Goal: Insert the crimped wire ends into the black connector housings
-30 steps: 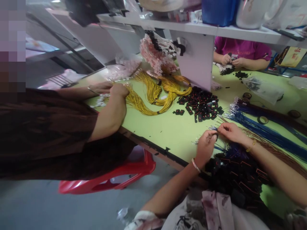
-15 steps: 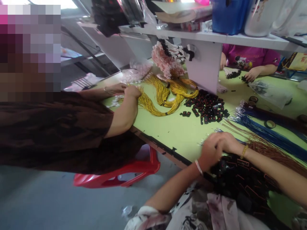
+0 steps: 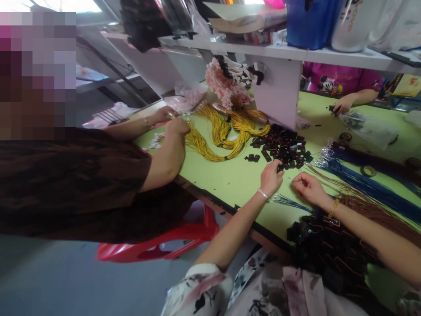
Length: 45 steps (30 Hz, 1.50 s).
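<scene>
My left hand (image 3: 271,179) reaches to the near edge of a pile of small black plastic pieces (image 3: 285,142). Its fingertips pinch one black plastic piece (image 3: 280,168) there. To the right, my right hand (image 3: 308,188) is closed in a pinch on a thin wire, whose silver tip (image 3: 291,179) pokes out to the left; the rest of that wire is mostly hidden. Between my forearms lie blue wires (image 3: 292,202) with metal ends. Below my right forearm, many black plastic pieces with reddish wires (image 3: 338,250) are heaped at the table's front edge.
Blue wire bundles (image 3: 355,175) and brown wires (image 3: 368,210) spread to the right. Yellow wire bundles (image 3: 226,136) lie by a co-worker's hands (image 3: 176,123) at left. Another co-worker's hand (image 3: 344,105) is across the table. A shelf (image 3: 230,46) overhangs; a red stool (image 3: 158,243) stands below.
My hands were together above the front heap; now they are apart. The left has moved forward to the black pile, the right slightly forward with a wire tip showing.
</scene>
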Each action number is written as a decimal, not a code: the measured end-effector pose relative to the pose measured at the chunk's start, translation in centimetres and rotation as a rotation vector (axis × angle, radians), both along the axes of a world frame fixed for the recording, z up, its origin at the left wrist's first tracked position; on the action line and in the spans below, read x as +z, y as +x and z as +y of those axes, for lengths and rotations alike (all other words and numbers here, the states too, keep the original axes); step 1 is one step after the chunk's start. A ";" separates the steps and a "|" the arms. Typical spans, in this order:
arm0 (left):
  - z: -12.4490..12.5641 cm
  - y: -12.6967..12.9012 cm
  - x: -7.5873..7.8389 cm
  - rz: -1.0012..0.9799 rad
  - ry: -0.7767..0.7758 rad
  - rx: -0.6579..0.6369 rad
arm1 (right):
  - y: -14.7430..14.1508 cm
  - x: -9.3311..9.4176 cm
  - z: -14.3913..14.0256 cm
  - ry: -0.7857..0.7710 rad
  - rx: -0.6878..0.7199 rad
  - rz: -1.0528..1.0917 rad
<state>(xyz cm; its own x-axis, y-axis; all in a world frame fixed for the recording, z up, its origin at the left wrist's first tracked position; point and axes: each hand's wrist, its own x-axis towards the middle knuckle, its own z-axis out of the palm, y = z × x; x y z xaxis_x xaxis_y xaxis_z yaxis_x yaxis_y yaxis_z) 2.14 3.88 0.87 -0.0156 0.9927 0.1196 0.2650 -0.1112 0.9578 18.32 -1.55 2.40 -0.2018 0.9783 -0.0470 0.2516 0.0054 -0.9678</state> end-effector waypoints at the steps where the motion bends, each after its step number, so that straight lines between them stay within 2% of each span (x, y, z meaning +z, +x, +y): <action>1: -0.4 -0.2 0.3 -0.029 -0.018 -0.008 | 0.0 0.1 0.0 0.029 -0.004 -0.016; 4: -1.7 -0.9 0.8 -0.237 -0.145 -0.054 | 0.0 0.3 0.0 0.127 -0.007 -0.063; 8: -3.1 -1.5 1.0 -0.579 -0.361 -0.060 | 0.0 0.5 0.0 0.154 0.002 -0.082; 11: -3.9 -1.6 1.1 -0.661 -0.453 -0.044 | -0.1 0.7 -0.2 0.142 0.007 -0.109; 15: -4.5 -1.0 1.3 -0.712 -0.462 -0.088 | -0.3 1.1 -0.7 0.126 0.017 -0.144; 21: -5.4 0.2 1.5 -0.996 -0.609 -0.084 | -0.2 1.3 -0.9 0.192 0.032 -0.287; 24: -5.7 0.3 1.6 -1.008 -0.675 -0.100 | -0.1 1.2 -0.9 0.238 0.039 -0.372; 30: -6.0 0.3 1.6 -0.990 -0.681 -0.226 | -0.2 1.5 -1.0 0.306 0.027 -0.442; 40: -6.2 0.4 1.6 -0.934 -0.623 -0.215 | -0.4 1.9 -1.1 0.317 0.029 -0.470; 45: -6.9 0.9 0.9 -0.707 -0.489 -0.144 | -0.5 1.9 -1.2 0.389 0.102 -0.510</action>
<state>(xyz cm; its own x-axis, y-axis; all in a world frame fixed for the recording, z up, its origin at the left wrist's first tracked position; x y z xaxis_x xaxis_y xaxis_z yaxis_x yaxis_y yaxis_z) 3.07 -2.98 1.72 0.2045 0.9280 -0.3113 -0.3951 0.3692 0.8411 17.77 -2.72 4.26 -0.3409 0.9203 0.1920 0.6586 0.3795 -0.6497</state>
